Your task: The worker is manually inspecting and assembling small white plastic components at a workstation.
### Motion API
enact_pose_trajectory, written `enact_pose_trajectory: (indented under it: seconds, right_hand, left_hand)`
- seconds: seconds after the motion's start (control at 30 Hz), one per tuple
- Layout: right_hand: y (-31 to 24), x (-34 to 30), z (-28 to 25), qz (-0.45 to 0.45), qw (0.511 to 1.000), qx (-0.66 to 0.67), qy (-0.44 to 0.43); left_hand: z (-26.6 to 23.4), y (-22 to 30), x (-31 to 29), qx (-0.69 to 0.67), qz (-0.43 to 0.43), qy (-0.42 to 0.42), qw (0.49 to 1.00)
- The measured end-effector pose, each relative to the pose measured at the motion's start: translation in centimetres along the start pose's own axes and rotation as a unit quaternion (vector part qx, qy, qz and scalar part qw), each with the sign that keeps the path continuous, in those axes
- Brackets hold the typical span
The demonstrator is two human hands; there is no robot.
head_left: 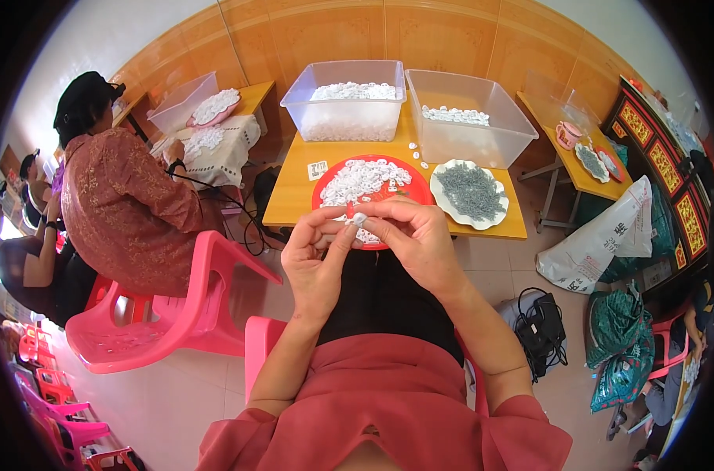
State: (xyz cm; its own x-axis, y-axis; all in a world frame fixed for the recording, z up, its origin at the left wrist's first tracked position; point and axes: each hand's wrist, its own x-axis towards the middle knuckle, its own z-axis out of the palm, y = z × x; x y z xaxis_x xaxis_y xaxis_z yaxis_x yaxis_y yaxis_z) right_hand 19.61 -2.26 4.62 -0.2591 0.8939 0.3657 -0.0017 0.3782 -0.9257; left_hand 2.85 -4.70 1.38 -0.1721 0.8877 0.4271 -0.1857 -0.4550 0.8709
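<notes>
Between the fingertips of both hands is a small white plastic piece (pixel 359 218), pinched over the near edge of a red plate. My left hand (pixel 319 245) grips it from the left with thumb and forefinger. From the right, my right hand (pixel 408 235) closes thumb and fingers on the same piece, partly hiding it. Beneath and beyond my fingers, the red plate (pixel 420 188) bears a heap of similar white pieces (pixel 361 179). Just right of it, a white scalloped dish (pixel 494 216) holds many small grey parts (pixel 468 191), too fine to tell apart.
Two clear plastic bins (pixel 294 106) (pixel 510 141) with white pieces stand at the back of the yellow table (pixel 294 206). A person (pixel 129 188) sits at the left beside a pink chair (pixel 157 334). At right are a white sack (pixel 596 243), green bags (pixel 617 330) and a black cable bundle (pixel 539 330).
</notes>
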Motion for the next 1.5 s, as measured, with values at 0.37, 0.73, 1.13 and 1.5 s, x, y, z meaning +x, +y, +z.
enact_pose_trajectory:
  seconds: [0.37, 0.73, 1.13, 1.5]
  right_hand:
    - [0.0, -0.1, -0.3, -0.021, 1.000, -0.019, 0.000]
    - [-0.8, -0.1, -0.8, 0.029, 0.998, 0.057, -0.024]
    - [-1.3, -0.2, -1.1, 0.123, 0.969, 0.210, -0.037]
    - [-0.3, 0.0, -0.5, 0.136, 0.961, 0.241, -0.028]
  left_hand:
    - [-1.0, -0.6, 0.5, -0.021, -0.059, -0.040, 0.997]
    - [-0.1, -0.2, 0.1, -0.058, -0.049, -0.027, 0.997]
    - [-1.5, -3.0, 1.4, -0.108, -0.015, -0.188, 0.976]
    - [-0.9, -3.6, 0.8, -0.113, 0.006, -0.116, 0.987]
